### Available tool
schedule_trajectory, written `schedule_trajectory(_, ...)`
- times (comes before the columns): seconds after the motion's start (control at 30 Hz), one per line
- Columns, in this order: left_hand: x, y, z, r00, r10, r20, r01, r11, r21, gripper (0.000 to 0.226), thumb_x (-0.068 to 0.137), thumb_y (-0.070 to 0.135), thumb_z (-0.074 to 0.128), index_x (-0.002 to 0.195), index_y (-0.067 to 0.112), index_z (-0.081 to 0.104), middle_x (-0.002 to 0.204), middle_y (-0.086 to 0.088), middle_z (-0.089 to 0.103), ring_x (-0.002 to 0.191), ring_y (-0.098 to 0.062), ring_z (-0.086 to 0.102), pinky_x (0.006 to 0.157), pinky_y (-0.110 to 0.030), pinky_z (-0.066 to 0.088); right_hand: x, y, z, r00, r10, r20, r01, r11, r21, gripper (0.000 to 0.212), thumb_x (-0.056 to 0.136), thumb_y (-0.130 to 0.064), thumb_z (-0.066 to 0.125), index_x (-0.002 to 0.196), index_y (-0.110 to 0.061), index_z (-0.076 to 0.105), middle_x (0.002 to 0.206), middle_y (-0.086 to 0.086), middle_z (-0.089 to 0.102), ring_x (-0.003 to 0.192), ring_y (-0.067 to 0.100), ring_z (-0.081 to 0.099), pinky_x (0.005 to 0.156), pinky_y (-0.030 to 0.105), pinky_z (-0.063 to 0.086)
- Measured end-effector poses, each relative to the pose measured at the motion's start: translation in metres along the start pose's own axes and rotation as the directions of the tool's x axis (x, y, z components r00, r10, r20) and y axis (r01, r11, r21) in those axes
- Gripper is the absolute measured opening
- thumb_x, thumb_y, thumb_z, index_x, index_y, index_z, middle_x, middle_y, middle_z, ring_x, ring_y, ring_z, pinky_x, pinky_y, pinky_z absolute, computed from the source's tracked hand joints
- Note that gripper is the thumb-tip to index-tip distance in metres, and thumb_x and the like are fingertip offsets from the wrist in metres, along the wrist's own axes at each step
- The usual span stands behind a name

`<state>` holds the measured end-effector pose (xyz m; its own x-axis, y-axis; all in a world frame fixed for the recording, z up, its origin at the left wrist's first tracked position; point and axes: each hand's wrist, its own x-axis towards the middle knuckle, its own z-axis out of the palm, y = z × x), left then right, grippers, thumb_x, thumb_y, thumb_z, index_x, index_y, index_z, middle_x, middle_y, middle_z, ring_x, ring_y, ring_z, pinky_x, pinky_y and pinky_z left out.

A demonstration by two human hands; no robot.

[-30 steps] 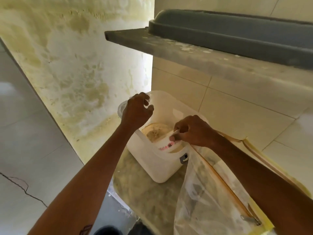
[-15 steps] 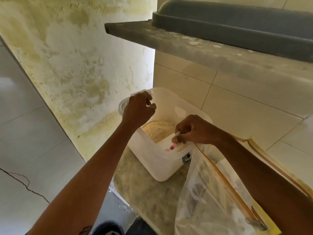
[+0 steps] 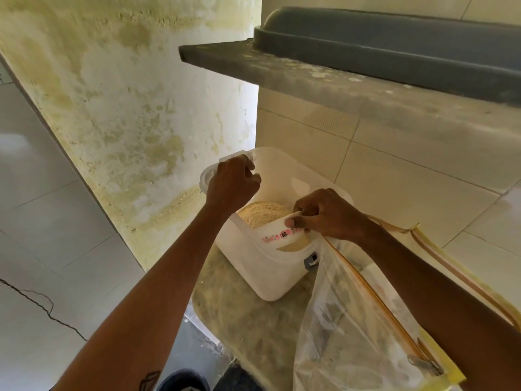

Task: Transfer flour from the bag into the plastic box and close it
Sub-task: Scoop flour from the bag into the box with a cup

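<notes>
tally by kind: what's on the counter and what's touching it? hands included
Hands: 2, left hand gripping the box's far rim, right hand holding the bowl
Plastic box: 1, open, flour inside
Small white bowl: 1, held over the box
Clear zip bag: 1, beside the box
Total: 5

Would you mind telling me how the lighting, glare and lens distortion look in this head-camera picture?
Head view: daylight falls soft and even; a bright gap beside the stained wall is blown out; pale glare sits on the floor tiles; wide-angle bending curves the shelf; left hand, right hand and flour stay sharp.
</notes>
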<state>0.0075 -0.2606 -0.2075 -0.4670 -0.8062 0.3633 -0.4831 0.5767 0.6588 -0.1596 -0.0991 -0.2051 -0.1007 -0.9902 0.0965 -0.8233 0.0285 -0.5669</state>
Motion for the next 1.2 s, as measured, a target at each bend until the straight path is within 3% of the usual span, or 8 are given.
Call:
schedule_trajectory(0.1,0.001,0.001,-0.001,1.000,-0.009,0.013,0.009,1.000,0.012,0.024,0.089,0.026,0.067,0.111,0.019,0.071,0.088,0.011,0.071,0.085,-0.012,0.067,0.072,-0.041,0.060,-0.008,-0.003,-0.006,0.978,-0.119,-0.169,0.129,0.990,0.053,0.040,0.075,-0.062,0.074,0.085,-0.023,0.076,0.083,-0.014,0.073,0.077,0.004,0.070,0.069,0.025,0.058)
schedule_trajectory(0.3,0.000,-0.001,-0.001,1.000,0.013,0.026,-0.013,1.000,0.014,0.020,0.090,0.030,0.066,0.108,0.025,0.070,0.087,0.017,0.069,0.087,-0.008,0.067,0.075,-0.036,0.058,-0.042,-0.003,-0.022,0.807,-0.451,-0.381,0.392,0.892,-0.225,0.037,0.076,-0.044,0.078,0.091,-0.009,0.076,0.097,0.001,0.075,0.087,0.006,0.064,0.069,0.019,0.058)
schedule_trajectory(0.47,-0.006,0.009,0.001,0.999,0.041,0.013,-0.040,0.997,-0.062,0.016,0.092,0.023,0.064,0.107,0.024,0.071,0.095,0.014,0.070,0.081,-0.005,0.067,0.084,-0.039,0.058,-0.085,0.000,-0.047,0.759,-0.481,-0.439,0.388,0.875,-0.288,0.034,0.071,-0.023,0.092,0.092,-0.003,0.075,0.098,0.001,0.073,0.087,0.018,0.069,0.067,0.030,0.059)
schedule_trajectory(0.63,-0.034,0.050,0.007,0.973,0.189,0.133,-0.151,0.956,-0.250,0.011,0.094,0.017,0.067,0.102,0.021,0.074,0.105,0.008,0.070,0.085,-0.002,0.067,0.066,-0.006,0.045,-0.141,0.010,-0.076,0.787,-0.379,-0.487,0.313,0.925,-0.213,0.031,0.075,-0.027,0.087,0.089,-0.003,0.073,0.091,0.002,0.070,0.079,0.024,0.068,0.065,0.028,0.053)
schedule_trajectory(0.87,-0.069,0.104,0.035,0.812,0.378,0.446,-0.235,0.909,-0.343,0.018,0.096,0.045,0.066,0.105,0.032,0.075,0.115,0.021,0.068,0.090,-0.001,0.065,0.077,-0.021,0.051,-0.198,0.030,-0.084,0.877,-0.326,-0.353,0.244,0.935,-0.258,0.028,0.075,-0.032,0.085,0.087,-0.010,0.072,0.089,-0.011,0.064,0.075,0.011,0.062,0.065,0.027,0.052)
schedule_trajectory(1.03,-0.076,0.103,0.047,0.742,0.462,0.487,-0.322,0.881,-0.345,0.039,0.086,0.032,0.082,0.122,0.026,0.069,0.124,0.017,0.062,0.103,0.003,0.059,0.087,-0.022,0.044,-0.202,0.038,-0.058,0.996,-0.070,-0.049,0.047,0.927,-0.373,0.039,0.081,-0.060,0.068,0.097,-0.024,0.075,0.090,-0.012,0.071,0.080,0.004,0.060,0.071,0.030,0.053)
schedule_trajectory(1.13,-0.078,0.101,0.045,0.712,0.535,0.456,-0.373,0.837,-0.399,0.045,0.083,0.021,0.083,0.125,0.025,0.067,0.125,0.018,0.059,0.110,-0.003,0.062,0.094,-0.027,0.051,-0.183,0.044,-0.032,0.941,0.205,0.269,-0.014,0.819,-0.574,0.033,0.087,-0.054,0.068,0.109,-0.030,0.073,0.110,-0.007,0.070,0.101,0.012,0.062,0.087,0.033,0.050)
schedule_trajectory(1.2,-0.080,0.102,0.045,0.694,0.562,0.449,-0.385,0.818,-0.427,0.048,0.083,0.016,0.084,0.126,0.023,0.065,0.125,0.017,0.059,0.101,-0.008,0.065,0.092,-0.031,0.054,-0.170,0.050,-0.012,0.876,0.271,0.400,0.090,0.723,-0.685,0.022,0.090,-0.041,0.068,0.107,-0.027,0.072,0.112,-0.001,0.069,0.108,0.020,0.062,0.086,0.033,0.046)
